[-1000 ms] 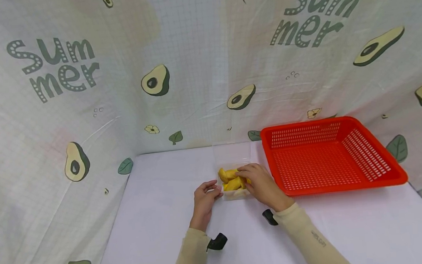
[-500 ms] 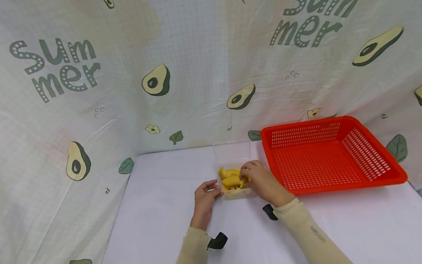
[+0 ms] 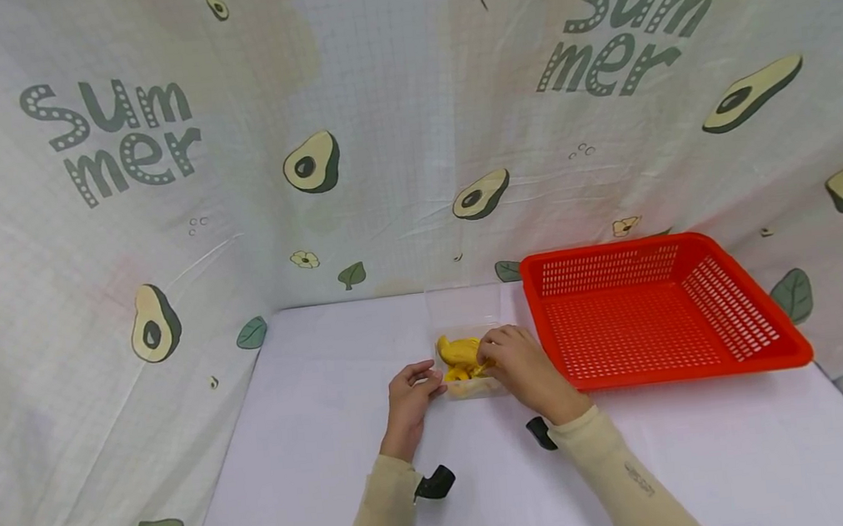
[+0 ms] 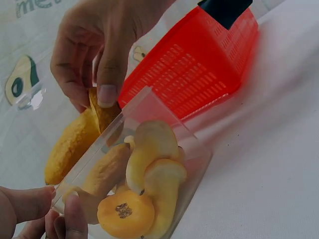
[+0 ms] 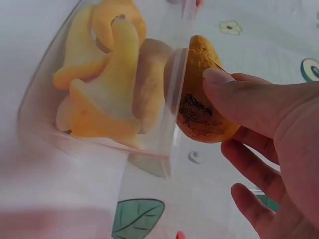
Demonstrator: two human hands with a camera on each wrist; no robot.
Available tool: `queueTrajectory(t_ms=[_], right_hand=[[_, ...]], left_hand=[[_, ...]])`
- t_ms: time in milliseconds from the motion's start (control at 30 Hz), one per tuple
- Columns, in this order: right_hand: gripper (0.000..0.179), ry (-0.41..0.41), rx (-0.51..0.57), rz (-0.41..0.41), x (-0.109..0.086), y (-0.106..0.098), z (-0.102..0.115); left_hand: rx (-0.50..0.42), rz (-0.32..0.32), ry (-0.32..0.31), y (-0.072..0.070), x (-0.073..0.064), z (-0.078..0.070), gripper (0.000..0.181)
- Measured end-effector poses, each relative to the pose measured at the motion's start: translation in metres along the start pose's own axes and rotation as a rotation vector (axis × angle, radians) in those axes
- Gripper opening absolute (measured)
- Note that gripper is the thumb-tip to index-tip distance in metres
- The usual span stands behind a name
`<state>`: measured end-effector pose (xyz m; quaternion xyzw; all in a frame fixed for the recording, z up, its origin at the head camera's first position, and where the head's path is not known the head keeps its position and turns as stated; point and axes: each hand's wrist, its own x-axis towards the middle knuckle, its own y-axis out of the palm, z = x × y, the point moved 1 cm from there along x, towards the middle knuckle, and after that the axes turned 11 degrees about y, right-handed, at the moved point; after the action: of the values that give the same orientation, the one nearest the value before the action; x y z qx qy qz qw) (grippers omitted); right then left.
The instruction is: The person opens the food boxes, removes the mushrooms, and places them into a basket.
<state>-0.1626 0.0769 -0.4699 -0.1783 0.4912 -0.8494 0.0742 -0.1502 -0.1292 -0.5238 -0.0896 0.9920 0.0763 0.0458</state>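
Right hand [image 3: 524, 367]: fingers pinch a wrinkled, gourd-shaped yellow piece [image 5: 196, 82] at the rim of a clear plastic box [image 4: 199, 154]. Left hand [image 3: 409, 402]: near-straight fingers touch the box's side. Smooth yellow pieces [image 4: 167, 194] lie inside, left of the pinching fingers. Right-wrist view only: dark, rough patch on the held piece.

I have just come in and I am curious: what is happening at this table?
A person is handling yellow pieces in a clear plastic box. The right hand holds one yellow piece at the rim of the clear plastic box, while the left hand touches the box's side. More yellow pieces lie inside. A red basket stands to the right.
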Motion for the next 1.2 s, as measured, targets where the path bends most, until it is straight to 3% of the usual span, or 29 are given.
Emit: queueTrajectory(t_ms=[300, 633, 900, 1200], right_hand=[[0.027, -0.079, -0.036, -0.113, -0.01, -0.014, 0.01], [0.036, -0.162, -0.039, -0.258, -0.022, -0.042, 0.011], [0.035, -0.105, -0.018, -0.322, -0.031, -0.066, -0.01], [0.037, -0.017, -0.024, -0.384, -0.044, -0.096, -0.047]], left_hand=[[-0.002, 0.0, -0.002, 0.0, 0.0, 0.0, 0.04], [-0.009, -0.004, -0.004, -0.001, 0.001, 0.001, 0.039], [0.008, -0.009, -0.01, 0.0, 0.002, 0.001, 0.037], [0.023, -0.009, -0.018, 0.0, 0.002, 0.0, 0.037]])
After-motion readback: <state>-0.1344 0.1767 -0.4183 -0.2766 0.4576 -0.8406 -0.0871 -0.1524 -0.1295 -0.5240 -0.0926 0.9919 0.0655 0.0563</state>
